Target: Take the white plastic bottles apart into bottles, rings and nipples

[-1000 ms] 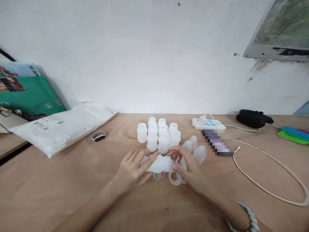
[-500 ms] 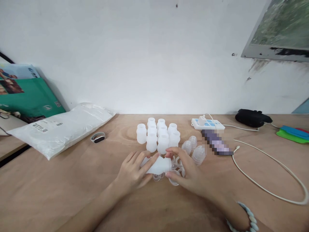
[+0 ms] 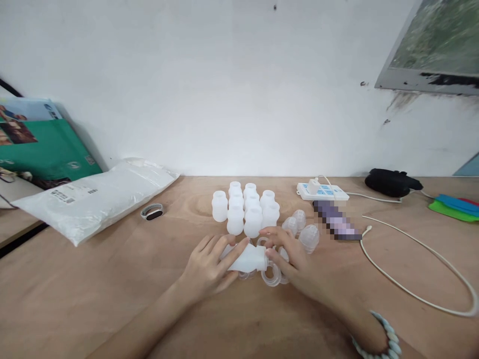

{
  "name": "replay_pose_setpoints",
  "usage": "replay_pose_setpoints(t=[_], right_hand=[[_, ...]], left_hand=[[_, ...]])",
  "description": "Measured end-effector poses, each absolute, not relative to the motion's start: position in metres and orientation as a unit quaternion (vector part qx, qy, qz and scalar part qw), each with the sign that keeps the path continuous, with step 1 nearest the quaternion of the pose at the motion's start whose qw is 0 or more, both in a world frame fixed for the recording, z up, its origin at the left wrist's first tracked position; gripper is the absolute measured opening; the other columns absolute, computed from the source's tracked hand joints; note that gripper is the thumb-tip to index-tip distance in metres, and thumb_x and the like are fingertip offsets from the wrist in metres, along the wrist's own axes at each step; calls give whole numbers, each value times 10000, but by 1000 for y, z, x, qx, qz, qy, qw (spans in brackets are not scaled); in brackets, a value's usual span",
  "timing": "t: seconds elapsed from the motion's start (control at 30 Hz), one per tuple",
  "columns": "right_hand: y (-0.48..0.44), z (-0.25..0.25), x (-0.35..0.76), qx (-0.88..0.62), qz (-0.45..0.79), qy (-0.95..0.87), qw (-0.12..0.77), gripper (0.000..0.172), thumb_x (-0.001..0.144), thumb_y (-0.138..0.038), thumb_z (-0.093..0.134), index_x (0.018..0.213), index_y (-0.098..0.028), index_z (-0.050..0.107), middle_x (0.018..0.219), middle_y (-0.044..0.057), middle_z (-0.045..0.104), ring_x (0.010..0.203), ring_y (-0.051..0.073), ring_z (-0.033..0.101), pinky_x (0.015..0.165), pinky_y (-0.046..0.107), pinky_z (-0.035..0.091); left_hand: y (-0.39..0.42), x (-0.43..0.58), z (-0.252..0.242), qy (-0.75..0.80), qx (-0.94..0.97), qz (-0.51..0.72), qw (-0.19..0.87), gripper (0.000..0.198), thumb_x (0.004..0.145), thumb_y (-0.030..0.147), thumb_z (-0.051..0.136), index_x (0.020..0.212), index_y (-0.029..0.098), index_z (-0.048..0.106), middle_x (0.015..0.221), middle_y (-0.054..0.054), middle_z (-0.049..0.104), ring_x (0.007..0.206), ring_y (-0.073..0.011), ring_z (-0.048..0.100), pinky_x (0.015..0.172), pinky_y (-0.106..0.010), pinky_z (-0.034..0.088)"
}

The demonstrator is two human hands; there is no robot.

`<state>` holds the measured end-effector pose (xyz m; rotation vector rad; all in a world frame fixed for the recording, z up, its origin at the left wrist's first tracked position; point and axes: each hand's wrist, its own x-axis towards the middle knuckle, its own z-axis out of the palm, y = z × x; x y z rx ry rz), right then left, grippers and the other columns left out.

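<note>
At twelve o'clock, waisted white plastic bottles (image 3: 253,223) stand uncapped; left hand (image 3: 209,267) clamps another bottle (image 3: 247,258), right hand (image 3: 290,257) at its neck, grip unclear; clear plastic rings (image 3: 272,282) lie unfitted.

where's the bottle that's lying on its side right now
In the head view, the sideways bottle is just below centre, held by the left hand, its right end at the right hand, in front of the upright white bottles.

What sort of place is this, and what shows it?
Probably an indoor workspace, home or workshop unclear: a wood-grain table, a power strip, and white bottles grouped upright.
</note>
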<state>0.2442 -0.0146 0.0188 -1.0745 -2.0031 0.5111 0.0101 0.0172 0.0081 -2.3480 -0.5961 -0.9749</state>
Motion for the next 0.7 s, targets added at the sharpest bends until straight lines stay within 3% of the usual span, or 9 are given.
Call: replay_pose_setpoints(t=[0.17,0.37,0.53,0.7], right_hand=[[-15,17,245,-392,197,-801,407,363,914,-291,567,1258,-256,458,1094,64,641,967,229,586,854,398,479],[-13,14,245,-421,215,-778,414,251,963,-299,483,1210,-256,490,941,40,665,884,217,603,814,387,490],[-14,16,244,-402,166,-807,400,341,865,-307,625,1184,-242,522,1050,71,666,950,240,582,832,393,484],[-13,16,242,-391,101,-828,389,102,884,-288,531,953,-216,554,809,29,645,738,200,552,734,367,427]], left_hand=[[18,9,6,-233,-867,-359,254,391,849,142,484,1224,124,596,890,-82,590,736,-205,565,653,-306,437],[18,9,6,-235,-870,-353,252,411,834,127,479,1228,126,596,879,-80,597,708,-202,562,643,-308,437],[19,7,5,-239,-869,-361,239,417,849,152,492,1253,124,592,907,-91,597,737,-210,572,663,-311,451],[16,9,5,-221,-877,-354,238,346,971,210,425,1270,119,574,968,-119,614,824,-219,586,714,-317,478]])
